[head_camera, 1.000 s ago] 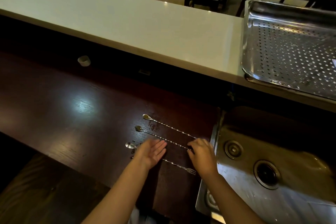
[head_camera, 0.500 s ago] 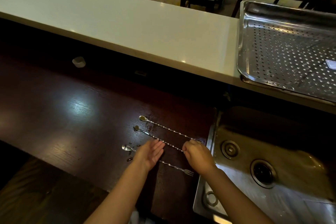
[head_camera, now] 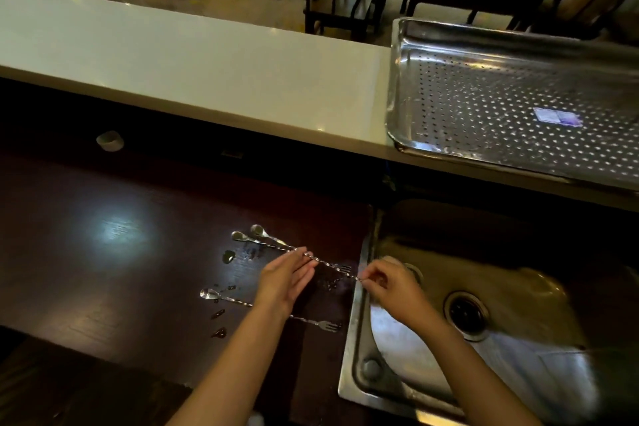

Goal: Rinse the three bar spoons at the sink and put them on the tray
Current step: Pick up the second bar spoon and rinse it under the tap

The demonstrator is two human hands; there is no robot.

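Three twisted steel bar spoons lie on the dark wooden counter [head_camera: 103, 270], left of the sink [head_camera: 356, 349]. My right hand [head_camera: 394, 290] pinches the right end of one far spoon [head_camera: 332, 263] at the sink's rim. My left hand [head_camera: 285, 278] has straight fingers whose tips touch that spoon's shaft. The second far spoon [head_camera: 242, 238] lies right beside it, bowls side by side, its fork end showing between my hands. The near spoon [head_camera: 211, 294] lies apart, partly under my left wrist, its fork end [head_camera: 330, 325] pointing at the sink. The perforated steel tray [head_camera: 397, 79] sits on the white bar top.
A white bar top [head_camera: 193, 69] runs along the back. A small white cup [head_camera: 110, 141] stands in the shadow under it. Water drops dot the wood by the spoons. The sink has a drain [head_camera: 466, 313]. Chairs stand beyond the bar.
My right hand has taken one far spoon by its right end and drawn it to the sink's rim. The two far spoons now lie close together. My left fingers moved up onto the shaft.
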